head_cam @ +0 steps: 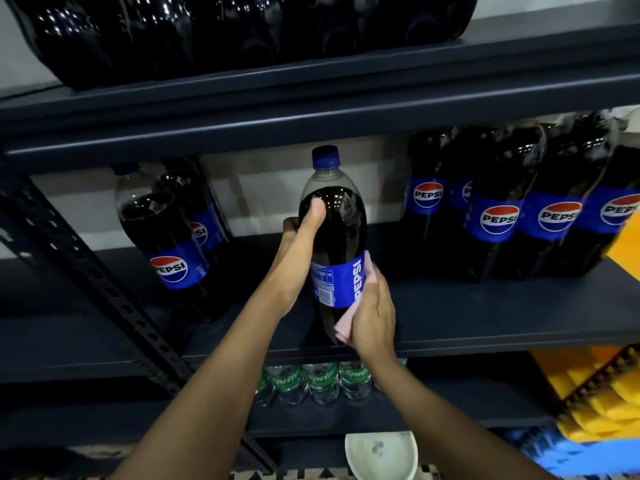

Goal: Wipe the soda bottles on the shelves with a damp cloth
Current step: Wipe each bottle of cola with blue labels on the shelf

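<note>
Now left hand (300, 247) grips cola-filled Pepsi bottle (341, 230); right hand (375, 311) holds cloth (343, 326).

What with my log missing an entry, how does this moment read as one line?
left hand: grips Pepsi bottle | right hand: holds pink cloth on label | stage: wiping
</note>
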`<move>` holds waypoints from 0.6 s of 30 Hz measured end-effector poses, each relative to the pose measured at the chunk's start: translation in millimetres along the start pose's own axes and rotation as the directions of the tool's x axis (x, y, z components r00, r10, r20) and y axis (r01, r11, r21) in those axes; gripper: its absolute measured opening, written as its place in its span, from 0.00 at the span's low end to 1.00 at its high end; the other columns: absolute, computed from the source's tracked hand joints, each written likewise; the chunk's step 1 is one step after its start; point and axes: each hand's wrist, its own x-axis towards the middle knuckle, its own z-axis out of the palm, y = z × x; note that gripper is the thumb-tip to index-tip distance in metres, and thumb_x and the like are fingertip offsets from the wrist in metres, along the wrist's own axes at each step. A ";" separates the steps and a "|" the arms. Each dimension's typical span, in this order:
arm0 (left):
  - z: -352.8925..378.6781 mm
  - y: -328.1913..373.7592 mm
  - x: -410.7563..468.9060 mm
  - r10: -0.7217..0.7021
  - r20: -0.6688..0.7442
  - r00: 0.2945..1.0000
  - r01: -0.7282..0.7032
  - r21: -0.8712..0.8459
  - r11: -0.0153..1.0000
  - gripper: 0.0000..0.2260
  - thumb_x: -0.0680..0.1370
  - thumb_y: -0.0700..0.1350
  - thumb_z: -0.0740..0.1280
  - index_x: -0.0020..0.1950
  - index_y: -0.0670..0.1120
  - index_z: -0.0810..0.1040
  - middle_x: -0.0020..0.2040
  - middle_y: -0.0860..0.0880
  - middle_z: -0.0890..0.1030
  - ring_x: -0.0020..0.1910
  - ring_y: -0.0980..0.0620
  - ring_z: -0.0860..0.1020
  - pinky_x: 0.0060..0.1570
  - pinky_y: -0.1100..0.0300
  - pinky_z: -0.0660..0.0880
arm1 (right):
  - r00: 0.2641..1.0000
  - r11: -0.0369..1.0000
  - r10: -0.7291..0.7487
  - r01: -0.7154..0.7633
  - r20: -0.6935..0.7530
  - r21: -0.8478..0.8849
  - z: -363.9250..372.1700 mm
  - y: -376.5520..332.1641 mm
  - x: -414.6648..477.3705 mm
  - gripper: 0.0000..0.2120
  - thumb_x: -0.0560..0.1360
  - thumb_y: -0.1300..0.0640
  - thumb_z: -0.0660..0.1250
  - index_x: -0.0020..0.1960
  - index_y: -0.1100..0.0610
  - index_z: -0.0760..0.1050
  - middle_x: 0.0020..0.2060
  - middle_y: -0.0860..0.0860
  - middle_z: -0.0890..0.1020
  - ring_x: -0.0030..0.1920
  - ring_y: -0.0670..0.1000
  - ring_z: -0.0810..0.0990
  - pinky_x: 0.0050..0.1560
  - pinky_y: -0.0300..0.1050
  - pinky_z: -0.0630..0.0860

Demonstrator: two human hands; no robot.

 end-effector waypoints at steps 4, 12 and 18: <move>1.8 7.9 -6.0 0.069 0.085 0.994 -0.067 -0.030 0.997 0.30 0.79 0.71 0.56 0.68 0.54 0.81 0.67 0.52 0.84 0.68 0.55 0.80 0.73 0.51 0.70 | 0.976 0.973 -0.217 0.217 0.000 0.078 3.3 -73.7 25.3 0.21 0.86 0.44 0.49 0.75 0.42 0.71 0.68 0.37 0.76 0.69 0.34 0.72 0.72 0.44 0.69; 4.2 11.6 -9.1 0.057 0.036 0.998 -0.053 -0.113 0.992 0.27 0.86 0.63 0.49 0.71 0.51 0.79 0.65 0.48 0.85 0.67 0.50 0.82 0.73 0.47 0.74 | 0.946 0.956 -0.250 0.274 0.205 -0.100 0.2 -166.3 60.4 0.21 0.85 0.50 0.57 0.35 0.53 0.74 0.27 0.45 0.78 0.30 0.39 0.75 0.36 0.38 0.68; 16.8 5.1 -13.7 0.082 -0.005 0.997 -0.082 -0.133 0.988 0.30 0.77 0.69 0.62 0.67 0.49 0.83 0.61 0.43 0.86 0.63 0.46 0.84 0.65 0.49 0.79 | 0.783 0.789 -0.611 0.594 -0.111 -0.156 21.5 -99.3 25.2 0.21 0.87 0.49 0.50 0.78 0.50 0.66 0.68 0.48 0.78 0.67 0.47 0.75 0.67 0.45 0.72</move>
